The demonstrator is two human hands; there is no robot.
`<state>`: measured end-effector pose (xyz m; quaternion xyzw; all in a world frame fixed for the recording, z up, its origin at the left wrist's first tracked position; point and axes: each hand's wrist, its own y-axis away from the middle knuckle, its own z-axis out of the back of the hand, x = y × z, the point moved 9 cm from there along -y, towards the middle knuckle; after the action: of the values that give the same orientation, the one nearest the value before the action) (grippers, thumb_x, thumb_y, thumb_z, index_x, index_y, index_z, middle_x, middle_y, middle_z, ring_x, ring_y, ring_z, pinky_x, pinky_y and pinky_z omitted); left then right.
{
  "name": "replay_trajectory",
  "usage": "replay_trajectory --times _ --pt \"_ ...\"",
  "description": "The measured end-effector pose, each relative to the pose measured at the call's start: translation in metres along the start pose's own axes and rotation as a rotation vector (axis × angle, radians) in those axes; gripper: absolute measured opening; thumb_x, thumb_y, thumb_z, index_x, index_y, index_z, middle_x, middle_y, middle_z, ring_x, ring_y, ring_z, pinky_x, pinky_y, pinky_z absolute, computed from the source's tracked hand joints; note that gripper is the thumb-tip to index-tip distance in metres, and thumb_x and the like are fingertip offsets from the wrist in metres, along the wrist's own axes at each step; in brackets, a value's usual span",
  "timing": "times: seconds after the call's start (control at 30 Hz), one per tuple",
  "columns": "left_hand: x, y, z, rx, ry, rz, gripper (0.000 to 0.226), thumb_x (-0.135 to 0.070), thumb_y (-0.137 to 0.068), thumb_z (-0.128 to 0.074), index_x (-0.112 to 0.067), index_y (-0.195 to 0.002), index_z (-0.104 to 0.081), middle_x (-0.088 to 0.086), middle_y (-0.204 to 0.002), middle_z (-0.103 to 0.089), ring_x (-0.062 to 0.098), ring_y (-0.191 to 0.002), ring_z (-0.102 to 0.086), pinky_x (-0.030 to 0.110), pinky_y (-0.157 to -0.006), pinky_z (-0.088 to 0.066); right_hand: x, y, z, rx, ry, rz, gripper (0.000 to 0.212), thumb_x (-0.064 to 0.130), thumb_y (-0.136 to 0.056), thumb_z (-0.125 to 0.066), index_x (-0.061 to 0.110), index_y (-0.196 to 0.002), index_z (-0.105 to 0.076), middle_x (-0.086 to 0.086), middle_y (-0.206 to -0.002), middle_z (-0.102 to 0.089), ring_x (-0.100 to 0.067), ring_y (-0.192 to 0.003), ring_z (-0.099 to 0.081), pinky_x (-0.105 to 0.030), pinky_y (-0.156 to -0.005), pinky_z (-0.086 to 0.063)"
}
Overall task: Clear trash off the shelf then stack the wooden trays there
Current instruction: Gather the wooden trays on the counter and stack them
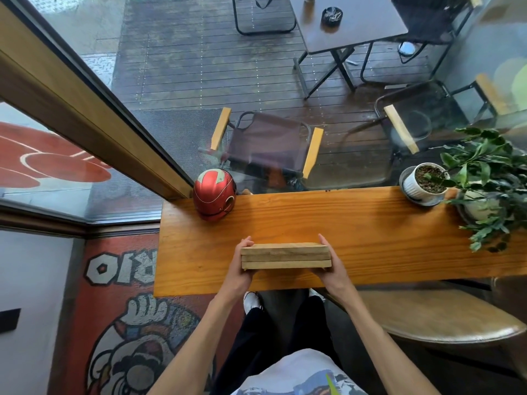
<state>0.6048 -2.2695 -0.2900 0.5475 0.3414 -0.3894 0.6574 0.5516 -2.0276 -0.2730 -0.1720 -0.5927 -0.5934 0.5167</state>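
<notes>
White printed shirt (299, 374), dark trousers (285, 323) at bottom edge. Bare forearms reach forward. Left hand (242, 262) grasping left end, right hand (332, 259) grasping right end of stack of three flat light-wood trays (286, 255). Stack over near middle of orange varnished wooden shelf (356, 223); resting or lifted, cannot tell. Glossy red helmet (214, 195) at far-left corner. White ribbed pot with plant (425, 181) at far right, leafy green plant (490, 181) beside.

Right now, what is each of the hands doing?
Left hand: closed on the left end of the stack of wooden trays.
Right hand: closed on the stack's right end.
</notes>
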Motion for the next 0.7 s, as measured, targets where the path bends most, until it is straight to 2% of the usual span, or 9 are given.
replay_trajectory --times 0.07,0.13,0.23,0.33,0.4,0.47,0.57,0.7 --pt "-0.002 0.0 0.0 -0.003 -0.02 -0.03 0.062 0.013 -0.084 -0.066 -0.016 -0.133 -0.041 0.003 -0.152 -0.032 0.027 -0.148 -0.024 0.056 -0.118 -0.026 -0.001 -0.002 0.0 -0.033 0.009 -0.003 0.085 0.0 -0.082 -0.073 0.017 -0.152 -0.029 0.01 -0.147 -0.035 -0.007 -0.139 -0.031 -0.029 -0.115 -0.027" --pt "-0.002 0.0 0.001 -0.006 -0.032 -0.039 0.063 0.011 -0.085 -0.066 -0.024 -0.131 -0.042 0.001 -0.151 -0.032 0.026 -0.148 -0.024 0.055 -0.118 -0.026 -0.001 -0.004 0.002 -0.035 0.026 0.005 0.082 0.002 -0.083 -0.073 0.018 -0.152 -0.031 0.009 -0.146 -0.037 -0.007 -0.138 -0.032 -0.03 -0.114 -0.028" --pt "-0.002 -0.001 0.004 -0.008 -0.077 -0.063 0.066 0.009 -0.086 -0.067 -0.034 -0.129 -0.042 0.005 -0.155 -0.031 0.026 -0.148 -0.023 0.055 -0.119 -0.026 -0.006 -0.006 0.007 -0.036 0.071 0.012 0.078 0.002 -0.084 -0.071 0.022 -0.15 -0.035 0.01 -0.146 -0.041 -0.01 -0.138 -0.035 -0.036 -0.116 -0.032" --pt "-0.007 -0.004 0.006 -0.041 -0.16 -0.125 0.073 0.018 -0.084 -0.06 -0.04 -0.125 -0.041 0.013 -0.155 -0.033 0.03 -0.148 -0.023 0.059 -0.118 -0.024 -0.008 -0.01 0.01 -0.049 0.082 0.029 0.076 0.001 -0.083 -0.072 0.023 -0.148 -0.041 0.005 -0.146 -0.047 -0.016 -0.138 -0.041 -0.045 -0.114 -0.038" --pt "-0.009 -0.006 0.01 -0.102 -0.142 -0.123 0.08 0.023 -0.081 -0.056 -0.045 -0.12 -0.044 0.014 -0.149 -0.039 0.032 -0.146 -0.028 0.062 -0.114 -0.028 -0.005 -0.012 0.013 -0.081 0.123 0.035 0.074 0.001 -0.081 -0.075 0.019 -0.146 -0.044 0.001 -0.143 -0.052 -0.015 -0.135 -0.044 -0.039 -0.114 -0.038" --pt "-0.013 -0.007 0.009 -0.114 -0.115 -0.109 0.076 0.025 -0.08 -0.055 -0.04 -0.118 -0.046 0.015 -0.147 -0.04 0.035 -0.144 -0.03 0.063 -0.112 -0.03 -0.002 -0.012 0.015 -0.109 0.144 0.035 0.074 0.002 -0.079 -0.077 0.018 -0.145 -0.046 0.001 -0.14 -0.055 -0.012 -0.132 -0.046 -0.031 -0.112 -0.037" --pt "-0.014 -0.006 0.007 -0.119 -0.111 -0.12 0.073 0.026 -0.079 -0.058 -0.032 -0.12 -0.044 0.021 -0.15 -0.036 0.039 -0.146 -0.025 0.063 -0.115 -0.026 -0.006 -0.014 0.013 -0.082 0.164 0.036 0.075 0.002 -0.08 -0.076 0.019 -0.146 -0.044 0.003 -0.138 -0.053 -0.008 -0.13 -0.045 -0.027 -0.11 -0.036" --pt "0.003 -0.013 0.006 -0.123 -0.082 -0.071 0.083 0.019 -0.082 -0.062 -0.048 -0.126 -0.043 0.013 -0.158 -0.029 0.032 -0.15 -0.017 0.063 -0.115 -0.028 -0.014 -0.015 0.008 -0.075 0.158 0.011 0.078 0.004 -0.084 -0.073 0.019 -0.151 -0.036 0.012 -0.138 -0.044 -0.003 -0.13 -0.04 -0.022 -0.109 -0.033"
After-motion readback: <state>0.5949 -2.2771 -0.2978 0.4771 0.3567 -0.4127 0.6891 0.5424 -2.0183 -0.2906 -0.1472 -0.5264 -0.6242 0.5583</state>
